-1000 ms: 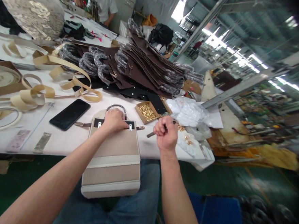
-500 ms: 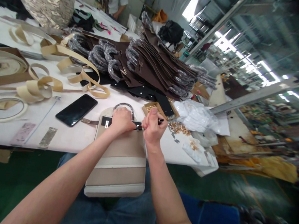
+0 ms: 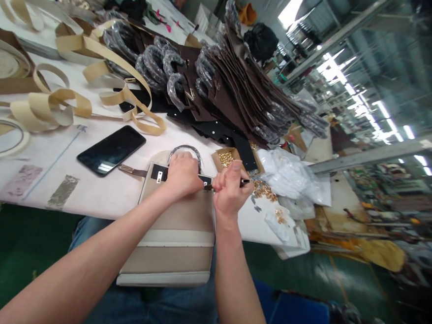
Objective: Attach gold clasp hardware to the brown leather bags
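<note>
A beige and white handbag (image 3: 182,216) lies at the table's front edge, its lower part over my lap. My left hand (image 3: 184,173) is closed over its top edge by the wrapped round handle (image 3: 198,153), the thumb pressing near a small metal fitting. At the bag's upper right corner my right hand (image 3: 232,189) is a fist around a narrow dark strip (image 3: 244,182); its ends show on both sides of the fist. Whether it is a strap or a tool is unclear. A brown strap with a metal end (image 3: 128,169) sticks out on the left.
A black phone (image 3: 111,150) lies left of the bag. Beyond my right hand are a small box of gold hardware (image 3: 225,158), loose gold pieces (image 3: 266,190) and white plastic bags (image 3: 289,174). Brown bag panels (image 3: 243,90) are piled behind; tape strips (image 3: 64,109) curl at left.
The view has shifted and tilted a little, so the table things sit differently. Both hands keep their places on the bag, and the right fist stays at the same corner.
</note>
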`<act>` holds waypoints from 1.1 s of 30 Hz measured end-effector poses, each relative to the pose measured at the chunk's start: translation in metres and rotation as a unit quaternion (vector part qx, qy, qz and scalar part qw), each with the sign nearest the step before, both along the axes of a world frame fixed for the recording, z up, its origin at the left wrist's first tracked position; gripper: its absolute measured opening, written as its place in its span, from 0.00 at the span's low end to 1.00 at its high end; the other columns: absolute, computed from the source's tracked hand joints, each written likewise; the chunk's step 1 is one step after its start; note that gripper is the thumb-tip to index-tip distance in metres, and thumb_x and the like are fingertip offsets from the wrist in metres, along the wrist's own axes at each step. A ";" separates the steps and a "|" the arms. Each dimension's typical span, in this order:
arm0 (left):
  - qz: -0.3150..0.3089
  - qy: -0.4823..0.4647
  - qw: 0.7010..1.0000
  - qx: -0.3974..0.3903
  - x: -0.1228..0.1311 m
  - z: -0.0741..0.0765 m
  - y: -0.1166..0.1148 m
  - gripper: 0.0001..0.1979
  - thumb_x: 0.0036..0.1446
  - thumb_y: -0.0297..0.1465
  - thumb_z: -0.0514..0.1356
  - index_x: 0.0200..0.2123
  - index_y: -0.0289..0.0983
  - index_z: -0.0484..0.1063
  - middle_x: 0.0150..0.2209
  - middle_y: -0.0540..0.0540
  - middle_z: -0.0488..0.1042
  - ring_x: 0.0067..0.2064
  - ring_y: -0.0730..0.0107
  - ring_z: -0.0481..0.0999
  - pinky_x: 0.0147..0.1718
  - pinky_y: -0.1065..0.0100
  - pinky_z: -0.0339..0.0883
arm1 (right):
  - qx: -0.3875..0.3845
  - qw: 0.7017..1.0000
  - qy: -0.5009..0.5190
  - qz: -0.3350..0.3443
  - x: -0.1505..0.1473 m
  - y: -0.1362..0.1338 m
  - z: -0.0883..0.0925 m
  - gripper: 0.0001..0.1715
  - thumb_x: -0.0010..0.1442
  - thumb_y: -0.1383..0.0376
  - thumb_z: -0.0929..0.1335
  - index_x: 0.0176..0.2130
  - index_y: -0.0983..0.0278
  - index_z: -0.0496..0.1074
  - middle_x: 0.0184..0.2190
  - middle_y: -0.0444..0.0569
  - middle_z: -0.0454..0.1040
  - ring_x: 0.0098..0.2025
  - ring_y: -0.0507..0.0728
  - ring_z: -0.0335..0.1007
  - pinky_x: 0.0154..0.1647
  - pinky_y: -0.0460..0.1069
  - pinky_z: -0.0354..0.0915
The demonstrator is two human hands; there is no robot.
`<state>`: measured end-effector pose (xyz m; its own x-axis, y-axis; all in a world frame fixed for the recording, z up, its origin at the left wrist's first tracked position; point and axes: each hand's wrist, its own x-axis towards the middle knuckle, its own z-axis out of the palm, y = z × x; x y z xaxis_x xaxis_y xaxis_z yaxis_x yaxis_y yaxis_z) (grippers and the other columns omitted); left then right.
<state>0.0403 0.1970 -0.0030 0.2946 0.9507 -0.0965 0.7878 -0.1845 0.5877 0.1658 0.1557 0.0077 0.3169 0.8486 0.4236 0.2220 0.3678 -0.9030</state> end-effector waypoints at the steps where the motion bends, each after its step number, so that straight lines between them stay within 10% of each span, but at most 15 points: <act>1: -0.002 0.000 1.000 0.000 0.000 -0.001 0.000 0.15 0.57 0.38 0.73 0.44 0.36 0.85 0.53 0.32 0.79 0.60 0.35 0.76 0.64 0.46 0.68 | -0.006 1.000 -0.001 -0.004 0.000 0.001 -0.002 0.40 0.78 0.39 0.71 0.26 0.56 0.54 0.19 0.35 0.50 0.18 0.50 0.50 0.18 0.50 0.52; 16: 0.008 0.023 0.999 0.032 0.003 -0.001 -0.004 0.17 0.56 0.42 0.74 0.44 0.39 0.84 0.53 0.33 0.80 0.59 0.35 0.77 0.62 0.46 0.69 | -0.038 0.999 0.001 -0.009 0.004 -0.003 0.005 0.39 0.76 0.38 0.72 0.25 0.56 0.58 0.18 0.37 0.55 0.19 0.51 0.55 0.20 0.50 0.55; 22: 0.005 0.043 0.999 -0.010 0.009 0.007 0.002 0.16 0.54 0.40 0.74 0.44 0.37 0.85 0.54 0.32 0.80 0.61 0.35 0.77 0.63 0.46 0.68 | -0.027 0.998 0.009 0.063 0.016 -0.002 0.008 0.28 0.74 0.43 0.76 0.34 0.58 0.70 0.29 0.42 0.72 0.24 0.51 0.66 0.22 0.48 0.62; 33: 0.012 0.062 0.998 -0.021 0.013 0.008 0.004 0.18 0.52 0.39 0.74 0.45 0.38 0.85 0.55 0.31 0.80 0.62 0.35 0.76 0.63 0.47 0.68 | -0.005 0.989 0.123 0.084 0.022 -0.001 0.008 0.41 0.74 0.42 0.76 0.24 0.58 0.57 0.20 0.35 0.52 0.17 0.48 0.48 0.17 0.48 0.46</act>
<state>0.0537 0.2007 0.0046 0.2555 0.9518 -0.1697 0.8587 -0.1427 0.4922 0.1875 0.1545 0.0153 0.2642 0.9017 0.3423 -0.0675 0.3713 -0.9261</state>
